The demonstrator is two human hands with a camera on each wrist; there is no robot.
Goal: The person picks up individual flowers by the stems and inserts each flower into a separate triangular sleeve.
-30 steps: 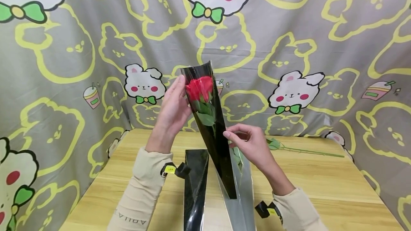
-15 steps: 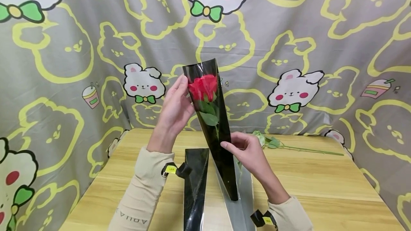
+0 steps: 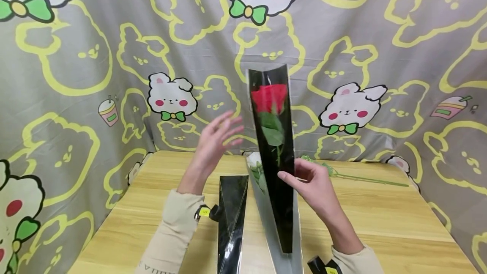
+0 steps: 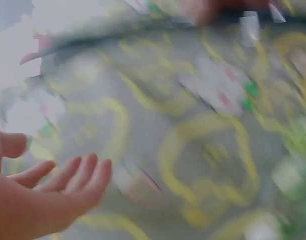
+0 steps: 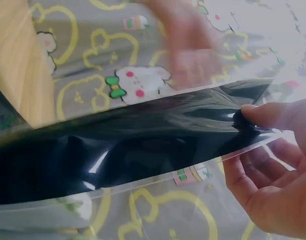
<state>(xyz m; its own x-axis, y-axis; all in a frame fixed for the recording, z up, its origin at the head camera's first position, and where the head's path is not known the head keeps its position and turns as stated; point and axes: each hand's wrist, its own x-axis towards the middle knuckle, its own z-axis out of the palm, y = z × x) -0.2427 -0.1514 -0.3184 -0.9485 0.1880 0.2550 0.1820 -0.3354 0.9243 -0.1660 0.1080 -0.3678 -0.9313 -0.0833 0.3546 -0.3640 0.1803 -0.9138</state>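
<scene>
A red rose (image 3: 269, 97) with green leaves sits inside a tapering black flower sleeve (image 3: 277, 200) with a clear front. My right hand (image 3: 313, 187) pinches the sleeve at its lower right edge, holding it nearly upright above the table. The right wrist view shows the thumb pressing the front of the film, with the other fingers behind. My left hand (image 3: 211, 147) hangs left of the sleeve, apart from it, fingers spread and holding nothing. In the left wrist view its fingers (image 4: 87, 175) look relaxed against a blurred background.
Behind the held sleeve, a white rose (image 3: 254, 162) lies in a pale grey sleeve (image 3: 271, 229) on the wooden table (image 3: 380, 223). Left of it lies another black sleeve (image 3: 233, 215). A green stem (image 3: 367, 178) lies at the back right. A patterned curtain (image 3: 213, 58) surrounds the table.
My left hand has let go of the sleeve's upper left edge and opened. The right hand has moved the sleeve rightward and turned it more upright, uncovering the white rose.
</scene>
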